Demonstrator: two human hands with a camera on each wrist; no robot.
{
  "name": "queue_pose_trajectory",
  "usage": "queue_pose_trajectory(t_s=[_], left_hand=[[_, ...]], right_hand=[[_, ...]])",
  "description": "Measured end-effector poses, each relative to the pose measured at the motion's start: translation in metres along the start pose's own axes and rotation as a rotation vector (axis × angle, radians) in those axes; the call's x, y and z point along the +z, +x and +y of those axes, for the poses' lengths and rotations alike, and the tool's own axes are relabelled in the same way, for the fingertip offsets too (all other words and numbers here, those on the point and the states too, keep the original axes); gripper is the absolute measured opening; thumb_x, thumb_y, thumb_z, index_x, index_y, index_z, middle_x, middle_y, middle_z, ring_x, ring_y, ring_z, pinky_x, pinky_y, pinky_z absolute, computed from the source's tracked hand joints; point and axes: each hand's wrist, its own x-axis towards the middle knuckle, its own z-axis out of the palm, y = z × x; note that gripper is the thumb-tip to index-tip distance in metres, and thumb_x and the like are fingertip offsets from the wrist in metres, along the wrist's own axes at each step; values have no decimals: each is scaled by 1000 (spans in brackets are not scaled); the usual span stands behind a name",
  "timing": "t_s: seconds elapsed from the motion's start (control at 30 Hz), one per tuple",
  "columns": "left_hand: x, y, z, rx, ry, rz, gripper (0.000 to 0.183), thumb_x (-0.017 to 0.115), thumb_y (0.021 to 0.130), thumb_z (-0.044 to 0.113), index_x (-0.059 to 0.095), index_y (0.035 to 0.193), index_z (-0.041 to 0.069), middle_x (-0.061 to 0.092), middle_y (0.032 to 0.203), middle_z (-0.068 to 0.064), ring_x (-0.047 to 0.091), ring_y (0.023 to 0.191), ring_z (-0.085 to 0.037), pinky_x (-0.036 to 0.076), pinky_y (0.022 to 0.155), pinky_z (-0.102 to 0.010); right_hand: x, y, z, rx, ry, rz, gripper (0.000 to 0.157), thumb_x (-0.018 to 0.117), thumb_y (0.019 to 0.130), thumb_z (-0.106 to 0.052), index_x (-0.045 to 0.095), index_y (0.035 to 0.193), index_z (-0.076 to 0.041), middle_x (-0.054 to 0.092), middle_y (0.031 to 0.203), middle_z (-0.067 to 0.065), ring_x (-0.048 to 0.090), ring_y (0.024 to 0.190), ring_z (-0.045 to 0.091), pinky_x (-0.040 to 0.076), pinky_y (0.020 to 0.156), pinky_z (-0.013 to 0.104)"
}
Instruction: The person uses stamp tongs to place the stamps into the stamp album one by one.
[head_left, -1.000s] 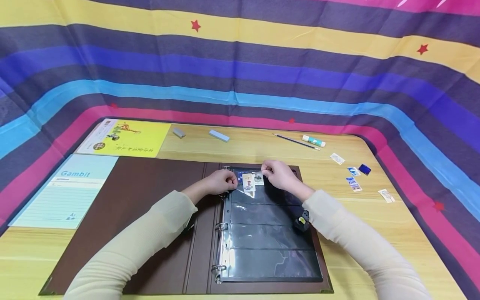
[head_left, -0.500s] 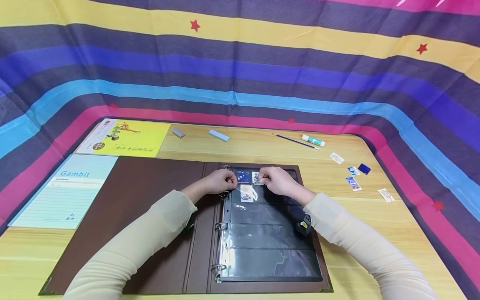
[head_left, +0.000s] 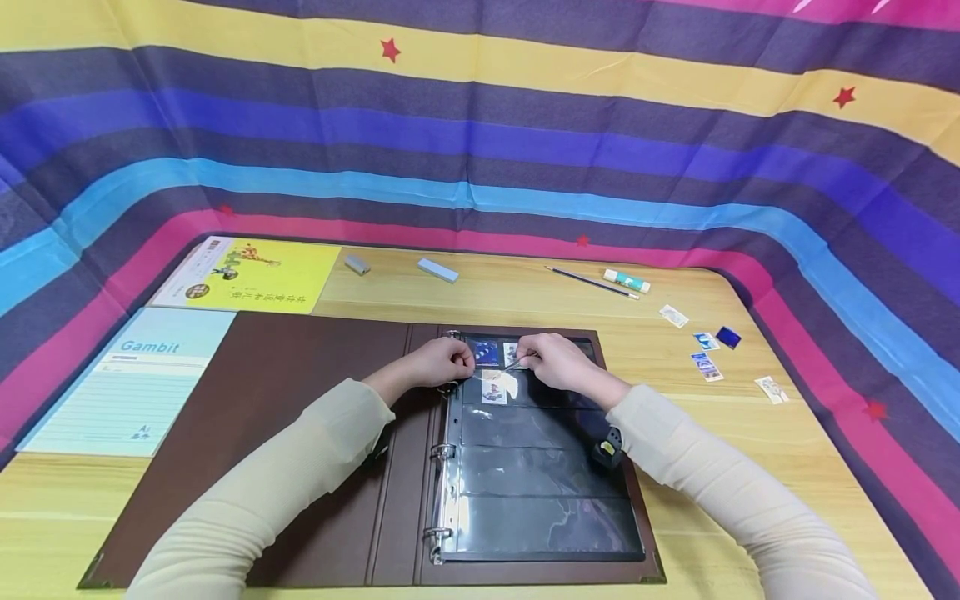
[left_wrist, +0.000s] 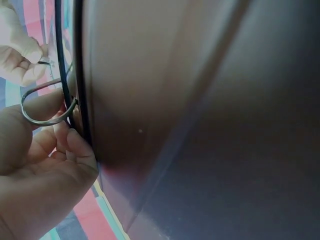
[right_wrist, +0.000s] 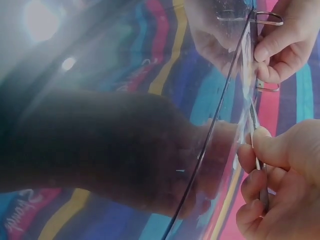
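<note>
My right hand point(head_left: 558, 361) holds slim metal tweezers point(right_wrist: 254, 120) over the stamp album page point(head_left: 547, 475). Their tips point left, just above a pale stamp point(head_left: 492, 388) in the second pocket row. In the top row sit a blue stamp point(head_left: 487, 352) and a whitish stamp point(head_left: 510, 355), the latter partly covered by my right hand. At the page's ring side, my left hand point(head_left: 442, 364) pinches the clear pocket film with thumb and forefinger. A metal binder ring point(left_wrist: 47, 121) stands close by those fingers in the left wrist view.
The brown binder cover point(head_left: 315, 417) lies open to the left. Loose stamps, among them a dark blue stamp point(head_left: 728, 337), lie on the table's right. Behind are a pencil point(head_left: 592, 282), a glue stick point(head_left: 627, 281) and an eraser point(head_left: 438, 271). Notebooks point(head_left: 127, 383) lie left.
The pale stamp has gone down from overlapping the top row into the second row and sits straighter. My right hand has shifted slightly down and left; the left hand stays put.
</note>
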Motion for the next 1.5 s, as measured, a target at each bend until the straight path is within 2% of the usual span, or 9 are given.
queue_pose_trajectory(t_s=[0.17,0.3,0.43,0.57,0.8,0.97,1.17,1.37,1.5], left_hand=[[0,1,1,-6,20,5,5,56,77,9,55,73,9,44,59,2,41,54,-11,36,59,-24],[0,0,3,-13,20,4,4,56,77,10,55,73,8,45,60,1,42,55,-11,36,59,-24],[1,0,2,-13,24,6,4,56,77,10,55,74,8,46,61,0,42,56,-11,36,59,-24],[1,0,1,-10,24,8,3,56,77,10,55,75,8,46,61,0,42,56,-12,36,59,-24],[1,0,-2,-15,20,14,4,56,78,10,55,74,9,45,60,0,42,55,-12,36,60,-25],[1,-1,-3,-3,24,21,4,56,77,10,55,74,9,45,60,0,42,55,-12,36,60,-25],[1,-2,-2,-3,25,23,4,56,77,9,55,73,8,45,60,0,42,55,-12,36,59,-25],[2,-1,-1,-2,27,22,4,57,77,9,55,73,9,44,59,1,41,54,-11,36,59,-24],[2,0,0,-1,27,24,4,57,76,9,55,73,9,44,59,1,41,55,-11,36,60,-24]], right_hand=[[-5,-3,2,37,-3,31,4,52,81,-11,56,83,-13,56,80,-3,51,74,12,40,65,30],[-14,-9,12,35,29,108,4,54,80,-11,54,83,-9,55,77,0,51,69,13,40,64,31],[-27,-25,28,33,80,165,5,54,80,-10,54,82,-6,54,75,2,49,65,14,39,61,31],[-41,-48,52,81,86,220,7,53,80,-10,54,84,-4,55,77,5,48,69,18,38,64,34],[-65,-98,112,217,35,301,9,49,83,-9,53,86,-1,56,78,12,50,69,24,38,61,37],[-80,-133,152,345,16,293,16,46,83,-11,52,88,3,55,80,18,50,72,29,38,58,38],[-87,-164,182,494,-49,191,20,46,84,-18,51,89,2,53,81,16,48,74,30,36,58,39],[-85,-174,189,515,-64,119,21,49,82,-17,52,89,2,53,80,16,47,74,30,35,60,41],[-83,-172,187,497,-63,117,20,49,82,-17,53,88,2,53,79,14,47,72,28,35,59,40]])
